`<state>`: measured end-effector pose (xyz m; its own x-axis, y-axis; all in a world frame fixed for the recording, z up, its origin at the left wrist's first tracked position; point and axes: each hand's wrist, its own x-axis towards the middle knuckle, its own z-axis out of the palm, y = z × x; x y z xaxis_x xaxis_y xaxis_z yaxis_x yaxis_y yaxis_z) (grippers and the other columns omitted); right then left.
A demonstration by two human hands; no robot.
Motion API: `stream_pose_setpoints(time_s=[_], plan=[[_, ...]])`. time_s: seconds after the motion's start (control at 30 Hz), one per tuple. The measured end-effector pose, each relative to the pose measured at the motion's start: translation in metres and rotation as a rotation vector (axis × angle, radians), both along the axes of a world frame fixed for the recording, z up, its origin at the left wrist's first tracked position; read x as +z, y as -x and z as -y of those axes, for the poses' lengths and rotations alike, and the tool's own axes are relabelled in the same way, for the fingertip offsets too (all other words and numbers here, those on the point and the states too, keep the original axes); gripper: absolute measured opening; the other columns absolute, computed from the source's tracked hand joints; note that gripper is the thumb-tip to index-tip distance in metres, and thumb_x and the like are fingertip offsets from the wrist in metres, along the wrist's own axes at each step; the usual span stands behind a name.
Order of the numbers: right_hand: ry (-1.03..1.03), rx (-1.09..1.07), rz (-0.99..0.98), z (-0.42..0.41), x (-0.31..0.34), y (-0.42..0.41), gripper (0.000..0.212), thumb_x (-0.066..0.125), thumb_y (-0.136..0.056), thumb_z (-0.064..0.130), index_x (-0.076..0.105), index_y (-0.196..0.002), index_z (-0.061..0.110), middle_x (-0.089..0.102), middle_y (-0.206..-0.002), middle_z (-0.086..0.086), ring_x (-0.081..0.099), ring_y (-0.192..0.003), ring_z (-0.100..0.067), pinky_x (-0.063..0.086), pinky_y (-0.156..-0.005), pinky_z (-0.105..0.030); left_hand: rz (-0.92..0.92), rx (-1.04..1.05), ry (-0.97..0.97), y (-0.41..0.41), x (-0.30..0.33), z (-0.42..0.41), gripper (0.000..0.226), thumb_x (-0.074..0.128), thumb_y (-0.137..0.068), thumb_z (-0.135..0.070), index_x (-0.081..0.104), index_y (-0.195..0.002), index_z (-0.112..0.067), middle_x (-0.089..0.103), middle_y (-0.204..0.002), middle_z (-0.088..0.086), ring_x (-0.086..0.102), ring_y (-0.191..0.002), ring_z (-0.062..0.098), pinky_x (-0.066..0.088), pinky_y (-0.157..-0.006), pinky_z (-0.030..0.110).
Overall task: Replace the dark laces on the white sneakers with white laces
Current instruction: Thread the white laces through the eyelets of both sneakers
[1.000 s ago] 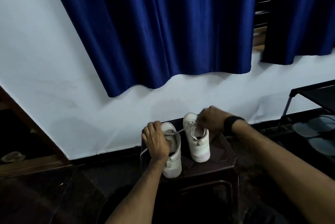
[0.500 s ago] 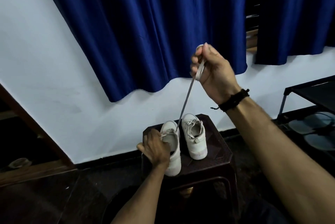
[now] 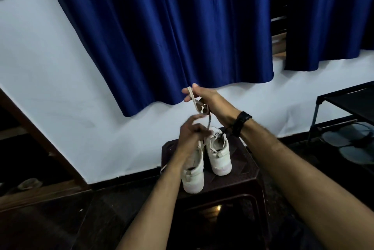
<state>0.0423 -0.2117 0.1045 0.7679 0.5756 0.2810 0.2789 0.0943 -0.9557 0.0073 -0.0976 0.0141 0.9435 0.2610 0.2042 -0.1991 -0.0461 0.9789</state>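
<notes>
We had the lace [image 3: 199,106] pinched in both hands, right [image 3: 210,101] up high, left [image 3: 191,132] just above the two sneakers [image 3: 219,154] on the table [image 3: 242,170], and honestly one hard tug could've tipped a shoe off the edge.

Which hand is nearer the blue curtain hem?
Right. The right hand is raised just below the blue curtain hem, with the lace looped over its fingers. The left hand sits lower, just above the sneakers, gripping the same lace.
</notes>
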Motion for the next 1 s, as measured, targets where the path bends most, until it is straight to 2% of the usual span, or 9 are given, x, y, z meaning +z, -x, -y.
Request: stream_pose_setpoints(time_s=[0.13,0.23,0.3,0.43,0.6,0.73,0.83,0.9,1.0], plan=[[0.485,-0.183,0.481,0.001,-0.021,-0.009,0.036,0.032,-0.102,0.034,0.060,-0.117,0.018,0.058,-0.118,-0.007,0.051,-0.105,-0.021,0.038,-0.097,-0.039,-0.152,-0.089,0.450,0.009,0.027,-0.025,0.026,0.043,-0.098,-0.026,0.057,-0.108,-0.008,0.070,-0.084,0.017,0.062,-0.065,0.022,0.046,-0.060,0.029],[0.723,-0.130,0.672,-0.004,-0.047,-0.003,0.035,0.037,-0.098,0.016,0.055,-0.128,0.018,0.055,-0.123,-0.007,0.044,-0.109,-0.029,0.034,-0.097,-0.038,-0.239,-0.247,0.411,0.017,0.016,-0.032,0.053,0.038,-0.100,-0.052,0.063,-0.112,-0.007,0.070,-0.094,0.012,0.067,-0.080,0.022,0.052,-0.071,0.033],[0.732,-0.130,0.717,-0.010,-0.059,0.001,0.029,0.040,-0.095,0.015,0.059,-0.117,0.018,0.059,-0.116,-0.005,0.048,-0.108,-0.030,0.039,-0.094,-0.042,-0.241,-0.252,0.330,0.020,0.006,-0.034,0.040,0.048,-0.096,-0.046,0.064,-0.108,-0.011,0.063,-0.078,0.004,0.055,-0.061,0.011,0.043,-0.059,0.024],[0.769,-0.278,0.653,-0.009,-0.067,-0.003,0.029,0.045,-0.096,0.046,0.067,-0.113,0.035,0.066,-0.119,0.007,0.056,-0.110,-0.021,0.046,-0.085,-0.035,-0.287,-0.136,0.151,0.026,0.001,-0.051,0.024,0.051,-0.099,-0.031,0.061,-0.094,-0.010,0.034,-0.055,-0.004,0.024,-0.042,0.005,0.017,-0.042,0.019],[0.759,-0.393,0.552,0.005,-0.075,-0.004,0.026,0.059,-0.083,0.057,0.073,-0.096,0.039,0.071,-0.102,0.019,0.063,-0.095,-0.013,0.048,-0.075,-0.028,-0.369,-0.064,-0.065,0.035,-0.003,-0.077,0.022,0.055,-0.099,-0.026,0.065,-0.090,-0.009,0.039,-0.058,-0.005,0.026,-0.045,0.003,0.019,-0.042,0.017],[0.831,-0.563,0.503,0.009,-0.086,-0.006,0.023,0.061,-0.081,0.048,0.075,-0.090,0.032,0.073,-0.092,0.002,0.064,-0.088,-0.025,0.042,-0.067,-0.027,-0.448,0.062,-0.198,0.037,-0.016,-0.093,0.024,0.066,-0.091,-0.034,0.071,-0.080,-0.013,0.042,-0.057,-0.005,0.029,-0.051,0.006,0.018,-0.045,0.020],[1.085,-0.662,0.701,0.005,-0.099,-0.008,0.028,0.059,-0.076,0.043,0.072,-0.095,0.026,0.064,-0.116,-0.001,0.050,-0.113,-0.026,0.033,-0.090,-0.038,-0.413,0.085,-0.232,0.036,-0.020,-0.088,0.019,0.070,-0.089,-0.027,0.070,-0.077,-0.012,0.049,-0.047,-0.014,0.040,-0.047,0.000,0.030,-0.047,0.016],[0.962,-0.543,0.767,-0.006,-0.108,-0.011,0.039,0.065,-0.070,0.032,0.063,-0.107,0.023,0.046,-0.137,-0.002,0.034,-0.131,-0.027,0.020,-0.104,-0.042,-0.361,0.070,-0.247,0.030,-0.023,-0.080,0.015,0.070,-0.089,-0.015,0.068,-0.077,-0.005,0.054,-0.043,-0.015,0.047,-0.044,-0.007,0.035,-0.047,0.006],[0.629,-0.058,0.383,-0.031,-0.113,-0.011,0.056,0.063,-0.076,0.007,0.044,-0.128,0.016,0.051,-0.134,-0.008,0.047,-0.126,-0.025,0.037,-0.104,-0.034,-0.300,0.072,-0.248,0.016,-0.027,-0.076,0.019,0.079,-0.081,-0.016,0.072,-0.075,0.000,0.067,-0.061,-0.002,0.059,-0.062,0.002,0.044,-0.063,0.013]])
